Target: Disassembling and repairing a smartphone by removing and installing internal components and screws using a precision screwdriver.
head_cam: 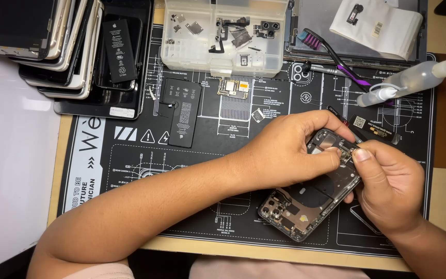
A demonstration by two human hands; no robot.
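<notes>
On a black repair mat printed with white technical diagrams, spread over a light wooden desk, a person works with both bare hands on an opened, dark-framed smartphone body with its screen removed, which lies diagonally at the mat's lower right with its camera cluster toward the near edge. Left hand reaches across from the left, fingers curled and pinched down on the phone's upper end, steadying it. Right hand closes around a thin dark-handled tool, thumb pressed near the tip, which meets the small parts at the phone's top corner. Behind the hands, near the mat's centre, lies a flat black rectangular battery, with a small green-and-gold circuit board just beside it. At the far edge sits a clear plastic compartment box holding small phone parts. A stack of phone screens and housings leans at the upper left. To the upper right rest a purple-bristled black brush and a clear squeeze bottle with a nozzle lying on its side.
</notes>
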